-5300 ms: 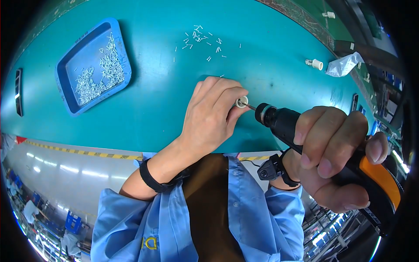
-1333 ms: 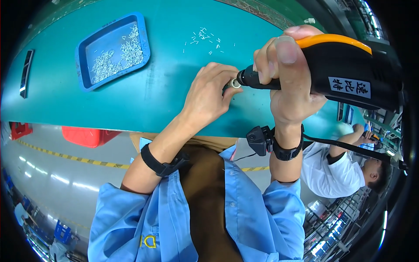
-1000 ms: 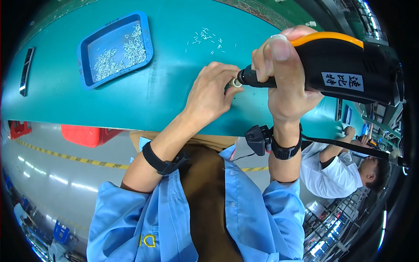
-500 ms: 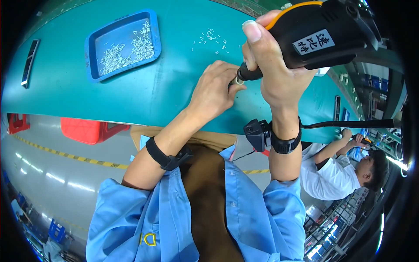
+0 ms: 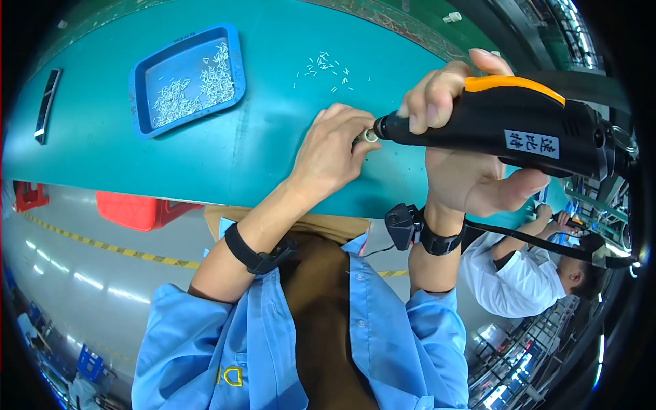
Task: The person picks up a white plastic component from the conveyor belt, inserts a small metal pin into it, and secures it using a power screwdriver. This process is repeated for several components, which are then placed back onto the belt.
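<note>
My right hand (image 5: 471, 164) grips a black electric screwdriver (image 5: 444, 133) with an orange strip along its body. Its fingers wrap the front part, and the thumb lies along the near side. The tool lies nearly level and points left, toward my left hand (image 5: 333, 147). Between the thumb and fingers of that hand is a small pale ring-shaped part (image 5: 370, 135), mostly covered by the fingers. The screwdriver's nose is right beside this ring; whether they touch I cannot tell. Beyond my hands, several small silvery pins (image 5: 324, 65) lie loose on the green table (image 5: 273, 41).
A blue tray (image 5: 140, 102) holding a heap of small pins stands on the left. Farther left lies a narrow dark bar (image 5: 48, 106). A red stool (image 5: 133, 210) is below the table edge. A co-worker in white (image 5: 509, 280) works at the right.
The screwdriver has swung down from a raised slant to nearly level. My right hand has rolled with it, its thumb now on the near side. My left hand keeps its pinch almost in place.
</note>
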The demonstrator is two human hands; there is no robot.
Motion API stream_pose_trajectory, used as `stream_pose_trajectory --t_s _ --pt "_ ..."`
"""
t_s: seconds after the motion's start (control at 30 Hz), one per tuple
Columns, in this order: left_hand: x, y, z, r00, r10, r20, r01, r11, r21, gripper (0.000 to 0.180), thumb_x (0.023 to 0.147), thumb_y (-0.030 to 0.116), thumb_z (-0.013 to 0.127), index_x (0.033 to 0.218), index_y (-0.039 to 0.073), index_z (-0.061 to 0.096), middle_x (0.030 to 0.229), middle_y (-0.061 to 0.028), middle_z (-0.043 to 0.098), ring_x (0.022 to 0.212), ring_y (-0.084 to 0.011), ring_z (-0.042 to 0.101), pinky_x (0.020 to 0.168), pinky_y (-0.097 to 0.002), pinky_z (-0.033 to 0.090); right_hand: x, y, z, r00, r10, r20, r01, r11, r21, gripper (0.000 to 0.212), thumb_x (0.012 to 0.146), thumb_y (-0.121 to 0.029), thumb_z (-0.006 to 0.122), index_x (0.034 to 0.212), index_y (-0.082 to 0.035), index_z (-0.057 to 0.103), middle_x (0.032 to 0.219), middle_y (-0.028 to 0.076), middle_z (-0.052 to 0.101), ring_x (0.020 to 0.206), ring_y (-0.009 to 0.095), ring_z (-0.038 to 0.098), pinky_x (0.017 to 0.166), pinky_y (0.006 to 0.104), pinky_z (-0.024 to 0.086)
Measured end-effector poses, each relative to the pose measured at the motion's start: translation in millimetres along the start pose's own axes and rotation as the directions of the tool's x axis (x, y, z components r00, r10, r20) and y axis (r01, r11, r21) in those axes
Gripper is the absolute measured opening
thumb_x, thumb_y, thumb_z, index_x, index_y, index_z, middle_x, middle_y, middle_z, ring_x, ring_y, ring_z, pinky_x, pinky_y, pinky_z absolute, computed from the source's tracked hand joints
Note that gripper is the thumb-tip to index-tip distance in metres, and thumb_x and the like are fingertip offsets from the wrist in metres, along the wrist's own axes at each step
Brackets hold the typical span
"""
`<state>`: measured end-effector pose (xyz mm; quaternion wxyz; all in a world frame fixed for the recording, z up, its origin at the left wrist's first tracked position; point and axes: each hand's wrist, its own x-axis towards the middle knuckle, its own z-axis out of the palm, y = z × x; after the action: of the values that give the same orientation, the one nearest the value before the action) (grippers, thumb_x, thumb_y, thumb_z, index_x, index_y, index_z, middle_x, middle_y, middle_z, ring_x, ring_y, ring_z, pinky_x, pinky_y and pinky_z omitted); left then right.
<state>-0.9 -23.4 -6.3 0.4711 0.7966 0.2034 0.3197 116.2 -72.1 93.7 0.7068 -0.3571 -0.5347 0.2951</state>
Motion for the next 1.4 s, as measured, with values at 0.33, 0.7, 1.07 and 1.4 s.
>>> stream_pose_trajectory --t_s 0.33,0.7,1.07,1.4 --pt "1 -4 2 0.999 0.038 -0.012 -0.037 0.998 0.046 0.022 0.068 0.005 0.071 0.089 0.001 0.063 0.092 -0.0077 0.063 0.089 -0.0258 0.055 0.080 -0.0361 0.042 -6 10 -7 0.998 -0.067 0.018 0.064 0.987 0.147 0.104 0.075 -0.082 0.028 0.129 0.006 0.034 0.079 0.009 0.049 0.067 0.017 0.046 0.059 0.0298 0.040" --pt "0 -1 0 0.998 0.052 -0.019 -0.051 0.997 0.064 0.022 0.070 0.007 0.071 0.089 0.002 0.062 0.093 -0.0086 0.063 0.091 -0.0271 0.055 0.081 -0.0367 0.043 -7 3 16 0.974 0.000 -0.225 -0.061 0.962 -0.265 0.054 0.085 -0.045 0.057 0.109 0.002 0.046 0.067 0.006 0.048 0.054 0.015 0.044 0.052 0.0282 0.039" --pt "1 -1 1 0.998 0.060 -0.022 -0.058 0.995 0.076 0.021 0.070 0.007 0.070 0.089 0.001 0.062 0.092 -0.0089 0.063 0.090 -0.0280 0.055 0.081 -0.0370 0.042 1 11 20 0.969 -0.112 -0.218 0.021 0.925 -0.379 0.025 0.085 -0.014 0.063 0.099 0.002 0.049 0.066 0.007 0.050 0.053 0.013 0.047 0.051 0.0257 0.040" --pt "2 1 -1 0.999 0.037 -0.014 -0.036 0.998 0.053 0.020 0.070 0.007 0.070 0.088 0.001 0.063 0.093 -0.0086 0.064 0.090 -0.0271 0.055 0.081 -0.0367 0.042 -1 11 20 0.953 -0.168 -0.252 0.043 0.899 -0.436 0.019 0.085 -0.011 0.061 0.096 0.001 0.050 0.066 0.007 0.050 0.051 0.013 0.046 0.049 0.0255 0.040"
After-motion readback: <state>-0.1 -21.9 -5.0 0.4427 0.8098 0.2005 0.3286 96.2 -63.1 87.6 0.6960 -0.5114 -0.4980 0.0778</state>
